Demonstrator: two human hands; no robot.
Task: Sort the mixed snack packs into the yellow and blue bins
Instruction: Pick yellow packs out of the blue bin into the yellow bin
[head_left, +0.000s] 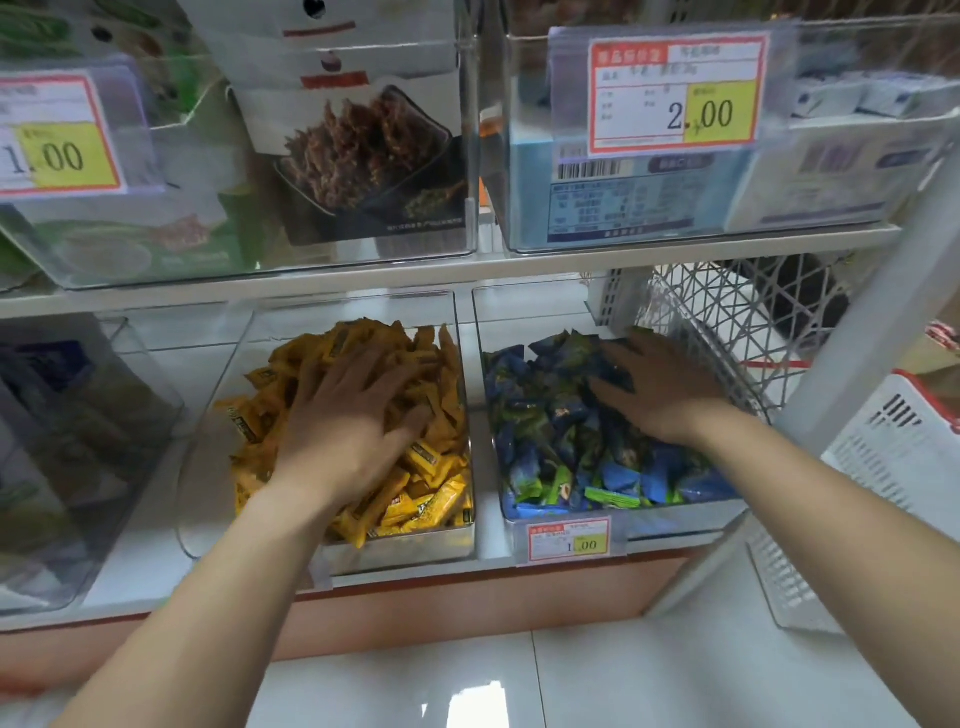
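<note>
Two clear bins stand side by side on the lower shelf. The left bin (400, 545) is heaped with yellow snack packs (431, 499). The right bin (675, 519) holds blue and green snack packs (550, 431). My left hand (348, 421) lies palm down on the yellow heap, fingers spread and fairly straight. My right hand (660, 389) rests palm down on the blue packs toward the back right of that bin, fingers spread. Neither hand visibly grips a pack; what lies under the palms is hidden.
A price tag (569, 540) hangs on the blue bin's front. A white wire basket (727, 322) sits right of it, a white plastic basket (904, 457) further right. Upper shelf (467, 270) carries clear bins close above. Another clear bin (78, 441) stands at left.
</note>
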